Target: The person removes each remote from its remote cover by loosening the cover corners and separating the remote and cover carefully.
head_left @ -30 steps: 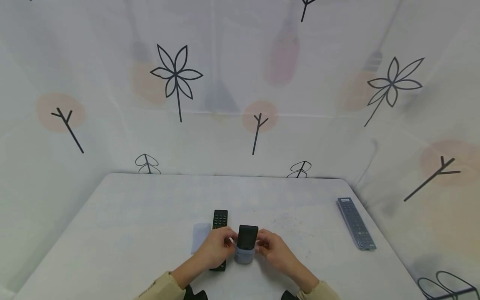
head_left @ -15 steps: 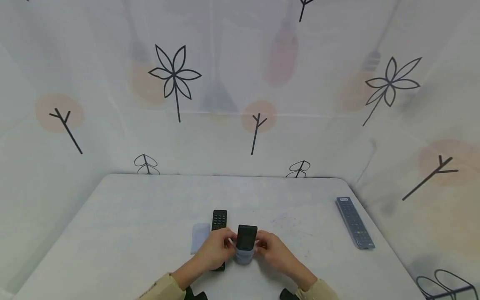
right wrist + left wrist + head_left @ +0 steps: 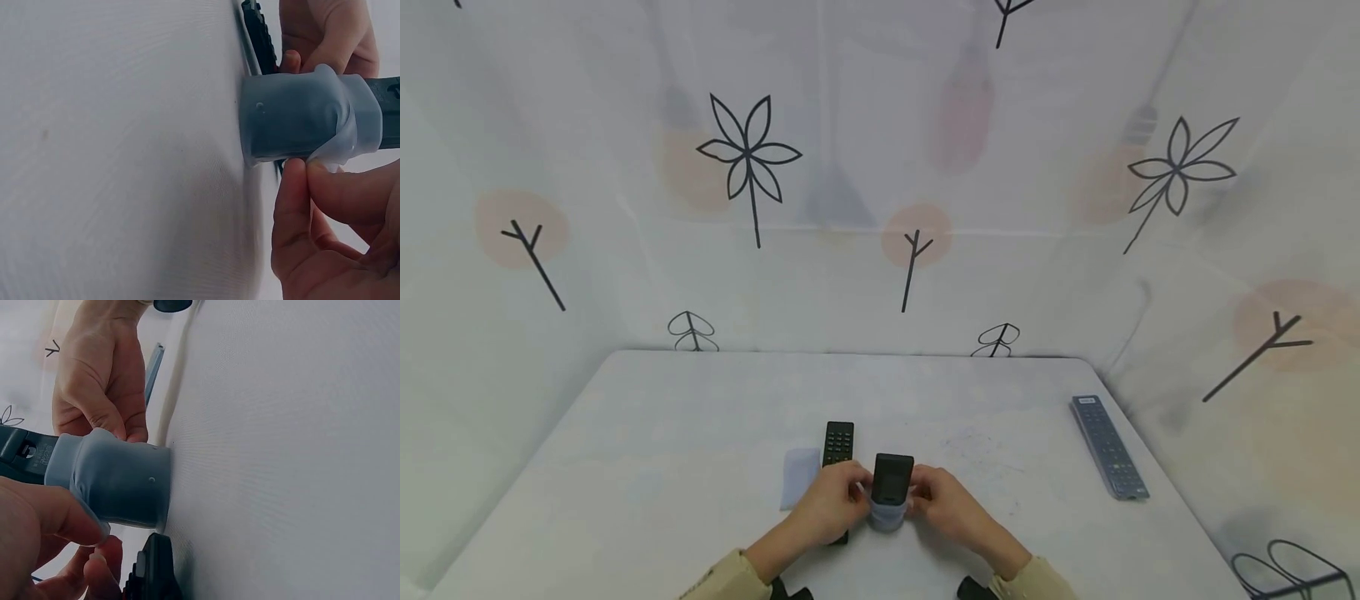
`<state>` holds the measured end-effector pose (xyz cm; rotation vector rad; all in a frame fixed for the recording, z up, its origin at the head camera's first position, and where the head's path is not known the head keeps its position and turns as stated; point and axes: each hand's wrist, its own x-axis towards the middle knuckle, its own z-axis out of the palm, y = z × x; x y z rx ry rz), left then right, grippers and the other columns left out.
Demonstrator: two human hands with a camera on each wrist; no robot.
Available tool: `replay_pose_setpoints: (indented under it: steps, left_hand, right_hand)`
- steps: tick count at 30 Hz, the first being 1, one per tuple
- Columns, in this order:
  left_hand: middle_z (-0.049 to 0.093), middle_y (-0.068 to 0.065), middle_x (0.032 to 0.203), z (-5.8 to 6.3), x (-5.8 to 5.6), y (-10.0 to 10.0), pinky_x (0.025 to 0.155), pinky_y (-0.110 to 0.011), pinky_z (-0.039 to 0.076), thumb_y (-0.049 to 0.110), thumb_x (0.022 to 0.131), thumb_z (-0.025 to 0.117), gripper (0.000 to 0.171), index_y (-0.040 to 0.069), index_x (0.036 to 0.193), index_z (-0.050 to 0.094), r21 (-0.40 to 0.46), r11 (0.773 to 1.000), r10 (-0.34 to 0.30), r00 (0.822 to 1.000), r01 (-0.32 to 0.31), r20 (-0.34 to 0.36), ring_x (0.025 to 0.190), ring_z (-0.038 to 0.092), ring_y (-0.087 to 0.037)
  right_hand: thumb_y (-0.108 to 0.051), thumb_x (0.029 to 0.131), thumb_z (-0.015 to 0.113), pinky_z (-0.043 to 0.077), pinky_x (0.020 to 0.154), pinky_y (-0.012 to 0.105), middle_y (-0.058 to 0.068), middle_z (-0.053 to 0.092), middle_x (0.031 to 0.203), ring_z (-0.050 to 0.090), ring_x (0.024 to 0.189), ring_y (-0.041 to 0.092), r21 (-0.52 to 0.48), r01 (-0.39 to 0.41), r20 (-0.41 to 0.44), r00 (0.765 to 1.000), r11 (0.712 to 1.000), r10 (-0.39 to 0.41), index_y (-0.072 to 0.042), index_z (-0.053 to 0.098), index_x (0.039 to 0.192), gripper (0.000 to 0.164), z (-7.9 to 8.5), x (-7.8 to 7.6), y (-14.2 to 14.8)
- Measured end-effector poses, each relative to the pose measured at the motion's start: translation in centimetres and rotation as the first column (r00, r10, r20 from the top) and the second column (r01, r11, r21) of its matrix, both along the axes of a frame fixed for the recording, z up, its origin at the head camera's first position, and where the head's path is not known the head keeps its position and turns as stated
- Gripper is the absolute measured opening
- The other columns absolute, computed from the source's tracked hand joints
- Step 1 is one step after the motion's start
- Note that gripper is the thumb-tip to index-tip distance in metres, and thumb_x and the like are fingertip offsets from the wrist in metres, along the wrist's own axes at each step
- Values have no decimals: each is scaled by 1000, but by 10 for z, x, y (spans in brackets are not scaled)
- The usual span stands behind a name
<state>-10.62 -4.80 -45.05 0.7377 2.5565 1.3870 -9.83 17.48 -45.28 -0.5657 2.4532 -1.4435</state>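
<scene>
blue-grey, rubbery-looking cover (image 3: 122, 481) is being held around the lower part of a dark handset (image 3: 892, 477), which is standing on end on the white table (image 3: 700, 425) between two hands. at one side, a fold of that cover is being pinched between thumb and fingertips of the right hand (image 3: 950, 506); at the opposite side, its loose edge is being clamped between thumb and fingers of the left hand (image 3: 829, 502). a toppling of the handset is probably being risked here, since only its narrow end is being supported by the table and an uneven tug could be tilting it; a tear or a slip of the thin fold is also being risked, should it be stretched too sharply in such a small pinch. a knock is likewise being invited by the black remote (image 3: 838, 440), which is lying just beside the left hand and is being partly hidden by it. next to that remote a pale flat piece (image 3: 800, 477) is lying, its nature not being shown clearly. near the table's right edge, well apart from the hands, a blue-grey remote (image 3: 1111, 450) is lying aslant. faint smudges are being shown on the tabletop, and behind it the room is being screened by a pale backdrop (image 3: 1037, 275), printed with dark leaf outlines and soft pinkish spots.
</scene>
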Motion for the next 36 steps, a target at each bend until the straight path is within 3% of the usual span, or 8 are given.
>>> replay_pose_setpoints:
  steps: [11, 19, 29, 36]
  left_hand:
    - [59, 6, 78, 0, -1, 2, 61, -21, 47, -10, 73, 65, 21, 6, 84, 75, -47, 999, -11, 995, 6, -96, 67, 52, -1]
    - [54, 9, 72, -2, -1, 2, 58, -20, 45, -9, 70, 65, 22, 9, 77, 74, -56, 998, 0, 981, -11, -194, 64, 49, 0]
    - [55, 6, 70, 0, 0, 3, 56, -20, 42, -7, 70, 67, 19, 10, 75, 74, -57, 998, 7, 975, -20, -222, 62, 47, 0]
    - [52, 11, 70, -1, 0, 2, 57, -20, 43, -7, 71, 67, 20, 11, 76, 73, -84, 996, 14, 981, -30, -194, 62, 47, 0]
  right_hand:
    - [12, 84, 67, 45, 71, 27, 1, 65, 99, 56, 81, 18, 29, 37, 43, 998, 999, -38, -3, 73, 105, 27, -1, -1, -2]
    - [14, 83, 66, 50, 79, 35, 5, 69, 107, 63, 91, 21, 12, 67, 39, 997, 998, -67, -5, 72, 108, 32, 2, 2, 1]
    - [2, 87, 71, 54, 78, 34, 9, 68, 104, 66, 94, 28, -20, 97, -16, 995, 995, -97, -4, 68, 109, 23, 9, 5, 8]
    - [-7, 92, 70, 52, 76, 31, 3, 70, 100, 65, 90, 20, -25, 146, -45, 988, 989, -147, -5, 71, 106, 14, 12, 3, 7]
